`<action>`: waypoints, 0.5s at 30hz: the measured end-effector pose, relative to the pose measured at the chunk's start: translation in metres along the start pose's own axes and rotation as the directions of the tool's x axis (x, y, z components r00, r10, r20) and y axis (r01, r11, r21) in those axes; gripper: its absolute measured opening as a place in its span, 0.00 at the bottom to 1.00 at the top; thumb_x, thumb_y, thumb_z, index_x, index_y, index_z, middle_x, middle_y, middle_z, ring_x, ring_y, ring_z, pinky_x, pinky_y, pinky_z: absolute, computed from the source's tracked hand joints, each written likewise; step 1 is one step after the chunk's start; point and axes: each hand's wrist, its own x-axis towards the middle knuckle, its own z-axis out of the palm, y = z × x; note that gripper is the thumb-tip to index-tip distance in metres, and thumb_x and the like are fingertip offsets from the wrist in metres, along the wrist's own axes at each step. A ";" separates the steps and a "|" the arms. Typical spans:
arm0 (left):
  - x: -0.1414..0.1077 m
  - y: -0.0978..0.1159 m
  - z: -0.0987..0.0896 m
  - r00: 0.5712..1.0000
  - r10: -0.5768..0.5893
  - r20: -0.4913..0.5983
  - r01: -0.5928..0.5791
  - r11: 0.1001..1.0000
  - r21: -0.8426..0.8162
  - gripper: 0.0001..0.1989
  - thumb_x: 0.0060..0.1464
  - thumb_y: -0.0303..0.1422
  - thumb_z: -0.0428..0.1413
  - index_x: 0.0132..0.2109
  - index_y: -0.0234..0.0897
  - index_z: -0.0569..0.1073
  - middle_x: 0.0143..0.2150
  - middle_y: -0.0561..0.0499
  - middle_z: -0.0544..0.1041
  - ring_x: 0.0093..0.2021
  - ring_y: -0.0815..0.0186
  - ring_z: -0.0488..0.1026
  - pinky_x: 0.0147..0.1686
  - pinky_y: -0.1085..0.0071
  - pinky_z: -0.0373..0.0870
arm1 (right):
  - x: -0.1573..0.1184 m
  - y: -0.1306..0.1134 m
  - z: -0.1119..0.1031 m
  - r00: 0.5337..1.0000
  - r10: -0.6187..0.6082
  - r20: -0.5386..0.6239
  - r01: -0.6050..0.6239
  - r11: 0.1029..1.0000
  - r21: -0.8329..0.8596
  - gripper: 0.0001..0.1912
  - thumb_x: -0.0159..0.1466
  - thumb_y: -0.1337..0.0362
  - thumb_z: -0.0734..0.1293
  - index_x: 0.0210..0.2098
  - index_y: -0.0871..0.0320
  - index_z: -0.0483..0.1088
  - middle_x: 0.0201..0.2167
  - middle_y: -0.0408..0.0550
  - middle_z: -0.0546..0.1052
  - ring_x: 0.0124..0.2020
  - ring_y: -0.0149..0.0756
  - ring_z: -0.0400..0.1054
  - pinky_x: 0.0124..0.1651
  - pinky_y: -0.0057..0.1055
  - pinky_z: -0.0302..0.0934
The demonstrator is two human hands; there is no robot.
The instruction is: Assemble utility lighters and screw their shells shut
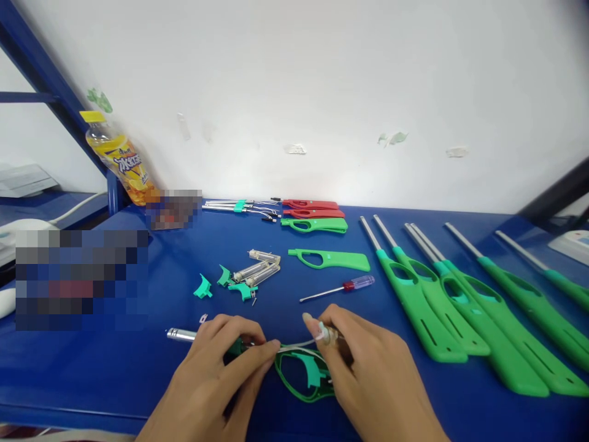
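A person's left hand (216,368), fingers curled down and thumb against forefinger, grips the front of an open green lighter shell (294,393) low over a blue bench (115,368), a silver metal tube (181,334) jutting out to the left. The right hand (375,359), thumb and fingers drawn together, pinches a clear cylinder (339,344) above the shell's rear, as white wires (299,347) stretch between the two hands. A teal trigger (311,370) sits in the shell's loop. Just beyond the left hand lies a small metal clip (203,318); past the right, a screwdriver (360,282) with a red-and-purple handle. Farther back, loose teal pieces (202,287) lie near a cluster of clear tanks (257,270), with a single green half-shell (340,259) to their right. Behind that, red shells (317,213) and green shells (322,225) line up beside wired metal rods (223,207). Six green lighters (488,334) fan across the right side, while a yellow-capped bottle (122,159) stands at back left, near the white wall (294,80).
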 end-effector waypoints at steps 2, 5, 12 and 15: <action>0.002 0.003 0.000 1.000 -0.014 -0.005 0.014 1.000 -0.007 0.12 0.72 0.26 0.52 0.51 0.45 0.78 0.46 0.51 0.77 0.43 0.64 0.76 0.46 0.66 0.74 | 0.000 -0.001 0.001 1.000 0.011 -0.013 -0.011 0.999 0.039 0.21 0.79 0.54 0.59 0.29 0.52 0.63 0.22 0.34 0.69 0.18 0.28 0.59 0.22 0.29 0.49; 0.004 0.005 0.001 1.000 -0.016 0.008 0.016 0.999 -0.029 0.13 0.72 0.25 0.51 0.51 0.45 0.78 0.45 0.52 0.77 0.42 0.64 0.76 0.45 0.67 0.74 | -0.003 -0.002 0.004 0.999 0.039 -0.032 -0.035 0.991 0.127 0.19 0.79 0.54 0.60 0.32 0.52 0.66 0.24 0.35 0.71 0.19 0.28 0.60 0.23 0.28 0.50; 0.004 0.003 0.004 0.999 -0.005 0.048 0.010 0.994 -0.107 0.16 0.71 0.21 0.50 0.52 0.47 0.76 0.46 0.54 0.78 0.42 0.65 0.76 0.45 0.67 0.72 | -0.006 0.002 0.006 0.999 0.046 -0.020 -0.040 0.974 0.222 0.15 0.78 0.55 0.63 0.34 0.52 0.69 0.24 0.36 0.73 0.20 0.27 0.65 0.22 0.26 0.52; 0.002 0.001 0.004 0.998 0.010 0.065 -0.005 0.997 -0.078 0.20 0.70 0.19 0.49 0.54 0.49 0.76 0.47 0.53 0.78 0.43 0.64 0.76 0.47 0.64 0.72 | -0.006 0.003 0.004 0.999 0.031 0.010 -0.032 0.968 0.249 0.13 0.78 0.58 0.63 0.35 0.51 0.68 0.26 0.35 0.75 0.22 0.26 0.68 0.23 0.23 0.54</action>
